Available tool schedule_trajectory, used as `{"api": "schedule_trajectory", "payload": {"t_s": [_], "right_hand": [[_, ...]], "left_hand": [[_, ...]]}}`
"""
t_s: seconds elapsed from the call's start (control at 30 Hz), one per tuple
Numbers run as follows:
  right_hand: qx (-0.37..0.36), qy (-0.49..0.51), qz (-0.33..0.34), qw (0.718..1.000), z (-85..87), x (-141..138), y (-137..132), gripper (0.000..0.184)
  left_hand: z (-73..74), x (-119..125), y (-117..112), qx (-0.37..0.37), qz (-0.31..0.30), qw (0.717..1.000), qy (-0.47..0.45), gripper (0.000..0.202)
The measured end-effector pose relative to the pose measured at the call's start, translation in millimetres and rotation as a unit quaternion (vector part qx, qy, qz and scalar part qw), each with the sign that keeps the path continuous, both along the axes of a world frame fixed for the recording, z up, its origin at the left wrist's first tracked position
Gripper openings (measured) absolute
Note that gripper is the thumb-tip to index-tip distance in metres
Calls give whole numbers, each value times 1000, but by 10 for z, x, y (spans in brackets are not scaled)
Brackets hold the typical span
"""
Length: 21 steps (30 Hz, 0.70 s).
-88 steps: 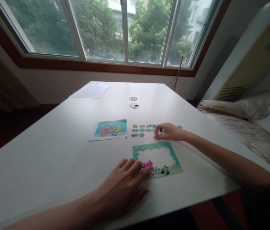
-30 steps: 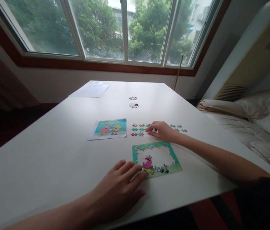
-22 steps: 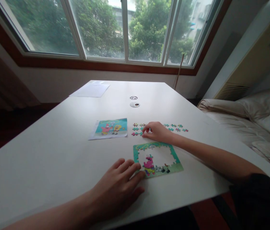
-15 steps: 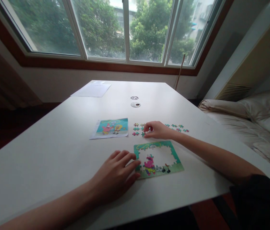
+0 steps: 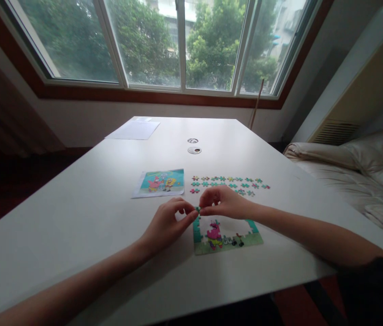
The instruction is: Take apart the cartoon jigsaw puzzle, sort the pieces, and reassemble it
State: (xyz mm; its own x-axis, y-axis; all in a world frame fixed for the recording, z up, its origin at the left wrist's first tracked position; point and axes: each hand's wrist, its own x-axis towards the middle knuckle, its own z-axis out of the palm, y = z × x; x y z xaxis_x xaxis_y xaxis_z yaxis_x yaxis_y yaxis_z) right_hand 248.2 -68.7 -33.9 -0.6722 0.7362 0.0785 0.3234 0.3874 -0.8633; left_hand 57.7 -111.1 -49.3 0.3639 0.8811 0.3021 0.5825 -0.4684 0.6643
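A partly filled jigsaw puzzle (image 5: 208,248) lies on the white table, with a pink starfish figure at its left and bare space inside its border. Over its upper left corner my two hands meet at the fingertips. A small green puzzle piece (image 5: 198,208) shows between them. My left hand (image 5: 172,219) pinches it from the left, and my right hand (image 5: 225,202) pinches it from the right, covering the puzzle's upper edge. Loose puzzle pieces (image 5: 230,179) lie in rows just beyond my right hand; some are hidden by it.
Left of the loose pieces lies a printed cartoon picture (image 5: 164,182) on paper. Two round discs (image 5: 194,150) are farther back, and white sheets (image 5: 133,130) lie at the far left corner. A pale sofa (image 5: 334,167) stands right of the table (image 5: 85,199).
My right hand has come back from the loose pieces to the puzzle's upper left corner. My left hand has moved up from the puzzle's left edge and closed to a pinch there.
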Motion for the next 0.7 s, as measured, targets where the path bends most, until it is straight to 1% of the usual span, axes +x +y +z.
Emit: {"api": "schedule_trajectory", "payload": {"t_s": [0.07,0.13,0.2,0.27,0.33,0.43,0.5,0.53,0.6,0.7], "right_hand": [[45,-9,-21,999,19,6,-39,19],[118,-17,-53,992,36,27,-76,17],[201,-17,-72,977,36,57,-105,16],[273,-10,-67,960,18,86,-121,15],[328,-9,-49,943,-9,108,-126,14],[380,-32,-22,924,-36,123,-129,14],[405,-64,-19,912,-43,124,-137,17],[415,-83,-20,906,-46,122,-142,19],[427,-121,-25,896,-59,118,-152,21],[413,-180,-17,892,-105,116,-153,22]], "left_hand": [[16,-2,1,-13,3,1000,-16,19],[30,-11,7,-29,9,999,-31,21],[38,-19,20,-49,10,998,-47,23],[41,-21,32,-67,1,996,-61,24],[41,-15,39,-80,-7,994,-72,25],[43,-2,37,-98,-19,992,-81,27],[43,0,31,-101,-32,991,-80,28],[41,-4,29,-94,-38,992,-72,27],[31,-22,25,-50,-38,997,-36,24],[-7,-67,25,64,-39,996,49,16]]}}
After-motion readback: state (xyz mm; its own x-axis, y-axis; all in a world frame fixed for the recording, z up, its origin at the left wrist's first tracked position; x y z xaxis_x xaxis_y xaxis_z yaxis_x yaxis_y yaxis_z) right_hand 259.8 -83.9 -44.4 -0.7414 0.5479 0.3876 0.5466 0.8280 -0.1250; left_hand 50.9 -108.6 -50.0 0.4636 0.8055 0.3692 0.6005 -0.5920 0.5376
